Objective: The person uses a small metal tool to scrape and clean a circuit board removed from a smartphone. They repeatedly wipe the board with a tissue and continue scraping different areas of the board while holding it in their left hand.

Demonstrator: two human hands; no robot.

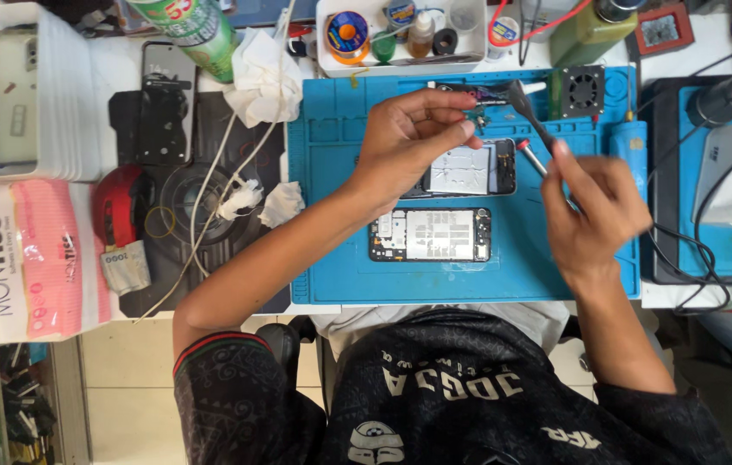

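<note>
Left hand (405,142) pinches a tiny dark component steady above the opened black phone (469,169) on the blue silicone mat (331,258), while right hand (594,215) grips a slim black-handled tool (531,120) angled toward it.

My left hand (405,142) hovers palm-down, fingertips pinched together; my right hand (594,207) is raised, fingers curled closed.
</note>
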